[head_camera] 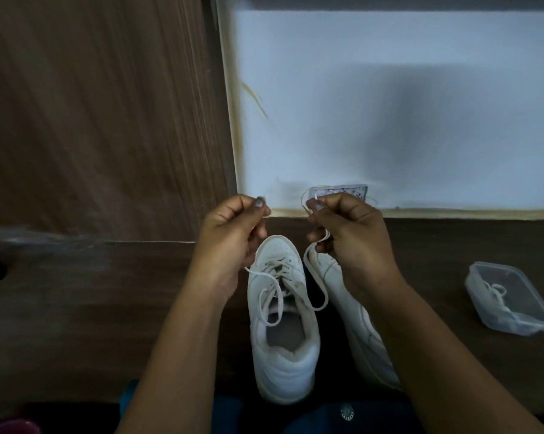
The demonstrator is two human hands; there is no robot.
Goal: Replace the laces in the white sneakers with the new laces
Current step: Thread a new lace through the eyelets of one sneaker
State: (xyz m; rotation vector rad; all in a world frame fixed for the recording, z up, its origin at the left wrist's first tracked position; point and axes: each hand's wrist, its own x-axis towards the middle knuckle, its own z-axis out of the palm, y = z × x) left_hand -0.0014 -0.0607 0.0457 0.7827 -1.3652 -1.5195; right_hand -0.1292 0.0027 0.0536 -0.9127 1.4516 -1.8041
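Two white sneakers stand side by side on the dark wooden table, toes pointing away from me. The left sneaker [281, 321] is partly laced with a white lace [272, 296] that hangs loose over its tongue. The right sneaker [355, 317] lies partly under my right forearm. My left hand [233, 242] pinches one end of the lace between thumb and forefinger above the toe. Level with it, my right hand [349, 236] pinches the other end, which loops down beside the right sneaker.
A clear plastic container [508, 299] holding a coiled white lace sits at the right. A small patterned packet [342, 192] lies by the white wall behind my hands. A wooden panel rises at the left. Dark blue clothing shows at the bottom edge.
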